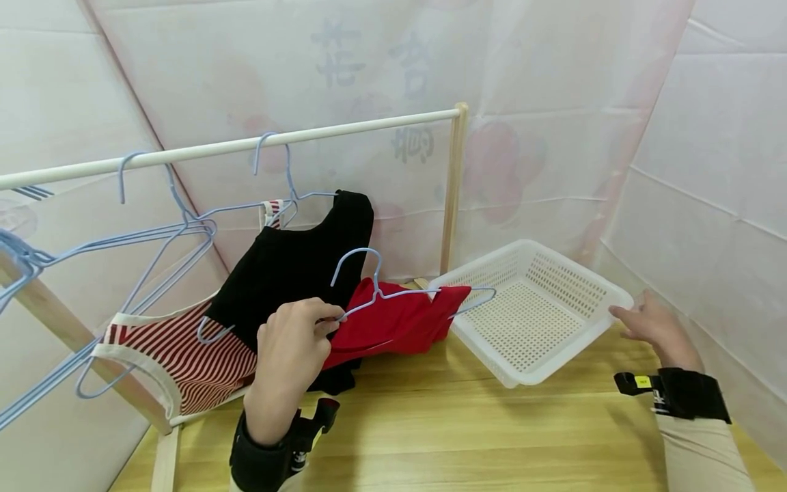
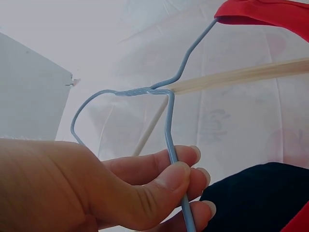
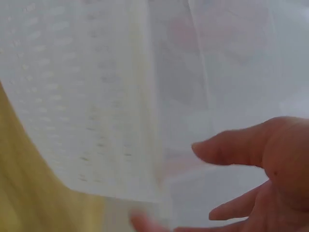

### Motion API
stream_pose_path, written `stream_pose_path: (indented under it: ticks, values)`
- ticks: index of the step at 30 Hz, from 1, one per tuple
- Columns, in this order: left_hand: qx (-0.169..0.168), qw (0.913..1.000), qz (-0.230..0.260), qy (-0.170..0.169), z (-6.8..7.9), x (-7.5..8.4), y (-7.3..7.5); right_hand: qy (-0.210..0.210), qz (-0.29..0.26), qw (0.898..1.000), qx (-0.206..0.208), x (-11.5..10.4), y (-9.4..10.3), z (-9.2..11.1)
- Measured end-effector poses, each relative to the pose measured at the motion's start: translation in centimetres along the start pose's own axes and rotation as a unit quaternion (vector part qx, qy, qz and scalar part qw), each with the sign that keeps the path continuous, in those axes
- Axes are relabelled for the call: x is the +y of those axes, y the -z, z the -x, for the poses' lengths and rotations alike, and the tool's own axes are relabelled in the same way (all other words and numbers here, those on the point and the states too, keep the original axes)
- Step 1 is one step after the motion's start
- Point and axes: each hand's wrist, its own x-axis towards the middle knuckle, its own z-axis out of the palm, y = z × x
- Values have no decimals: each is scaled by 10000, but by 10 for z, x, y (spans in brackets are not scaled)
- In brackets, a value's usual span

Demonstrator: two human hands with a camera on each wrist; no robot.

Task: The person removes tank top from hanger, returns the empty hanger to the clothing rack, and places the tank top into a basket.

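My left hand (image 1: 292, 359) pinches one arm of a light blue wire hanger (image 1: 408, 293) between thumb and fingers. In the left wrist view the hanger wire (image 2: 169, 125) runs between the thumb and fingertips. A red garment (image 1: 390, 321) hangs from this hanger, one strap over its far arm. On the right, my right hand (image 1: 660, 331) is beside the corner of a white perforated plastic basket (image 1: 529, 321), thumb near the rim. The right wrist view shows that hand's thumb and fingers spread apart, with the basket wall (image 3: 72, 96) to their left.
A rack with a white bar (image 1: 369, 126) and wooden post (image 1: 455, 191) stands behind. On it hang a black garment (image 1: 301, 260), a red-striped garment (image 1: 197, 355) and several blue hangers (image 1: 123, 238). The wooden table (image 1: 443, 430) lies below, with white sheet walls (image 1: 553, 82) around.
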Motion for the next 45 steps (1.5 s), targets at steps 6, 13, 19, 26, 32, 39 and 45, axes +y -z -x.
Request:
stream_pose_path:
  ticks: [6,13,19,26,32,39,45]
  values:
    - [96,9999,29,-69,1,-1,3,609,787,9850,1407,-47,0,27]
    - [51,10000,-2,28,0,-2,5,2271,309,9512,2067,-134,-33,65]
    - [66,10000,18,21,0,-1,9,3077,-145,9352,1748,-187,-68,86]
    - [-2,10000,71,50,2,-1,9,3748,-122,9190,1215,-218,-107,87]
    - [42,10000,41,10,3,-2,8,3914,-21,9156,922,-225,-126,87]
    - [-51,9999,88,43,2,-5,7,3954,-6,9154,759,-223,-128,86]
    - [-54,9997,241,16,-1,-5,6,3912,16,9177,697,-223,-127,86]
